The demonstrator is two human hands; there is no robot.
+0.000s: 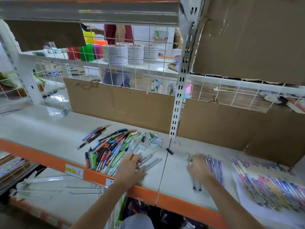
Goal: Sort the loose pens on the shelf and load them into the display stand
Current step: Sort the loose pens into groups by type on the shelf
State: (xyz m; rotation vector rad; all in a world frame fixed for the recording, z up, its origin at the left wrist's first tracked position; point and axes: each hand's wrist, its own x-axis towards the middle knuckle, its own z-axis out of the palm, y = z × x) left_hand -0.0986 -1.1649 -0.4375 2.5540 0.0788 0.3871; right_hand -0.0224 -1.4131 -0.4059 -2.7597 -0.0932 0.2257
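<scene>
1. Centrally, loose pens [112,146]: mixed heap on white shelf [49,129].
2. Left hand [132,169]: fingers spread flat over pale pens at the heap's right edge.
3. Right hand [198,167]: blurred, on purple pens [216,167]; finger state untellable.
4. Packaged pens [267,182]: far right.

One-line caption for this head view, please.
Both hands, left hand and right hand, reach into loose pens scattered on a white shelf.

Both hands [132,169] [198,167] on loose pens [109,149] atop white shelf [41,129].
</scene>
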